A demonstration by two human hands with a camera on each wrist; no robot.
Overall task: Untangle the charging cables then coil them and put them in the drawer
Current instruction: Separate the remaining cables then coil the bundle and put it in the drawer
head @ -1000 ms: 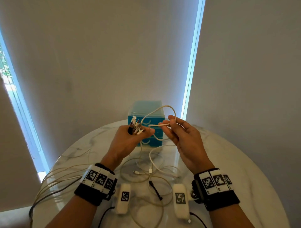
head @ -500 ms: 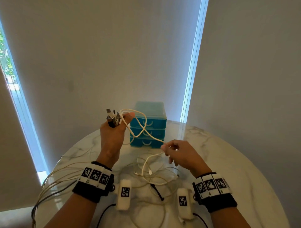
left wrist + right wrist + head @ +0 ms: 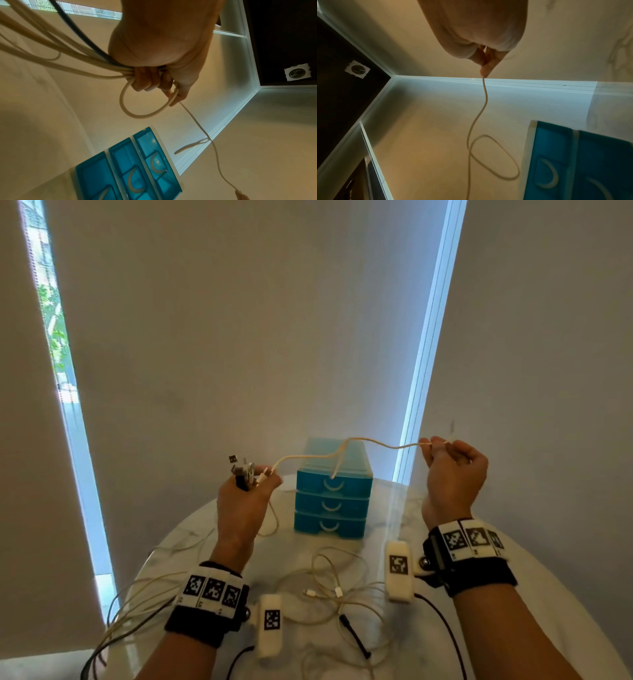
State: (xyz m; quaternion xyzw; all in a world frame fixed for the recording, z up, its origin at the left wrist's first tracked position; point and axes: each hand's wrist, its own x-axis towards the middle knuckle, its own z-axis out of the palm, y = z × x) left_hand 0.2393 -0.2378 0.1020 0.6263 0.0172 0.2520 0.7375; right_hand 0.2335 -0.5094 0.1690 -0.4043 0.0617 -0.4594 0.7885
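Now the right hand (image 3: 452, 474) is raised to the right of the blue drawer unit (image 3: 332, 501), well apart from the left hand (image 3: 245, 498); half a second ago it was low over the tabletop (image 3: 565, 594), close in front of the unit. Its fingertips pinch the end of one white cable (image 3: 376, 444), which runs nearly taut, with a slight wave, across the top of the drawer unit to the left hand. Earlier this cable hung in slack loops between the two hands. The left hand is closed around a bundle of cable plugs (image 3: 243, 470), which stick up above the fist; it is at much the same height as before, left of the unit. In the left wrist view, several pale cables and one dark cable (image 3: 77, 29) enter the fist, and a short loop (image 3: 142, 106) hangs below the fingers. The three drawers of the unit are shut. A loose tangle of remaining cables (image 3: 329, 590) lies on the tabletop in front of the unit, between the forearms, and more cables (image 3: 130, 607) trail over the left edge of the tabletop.
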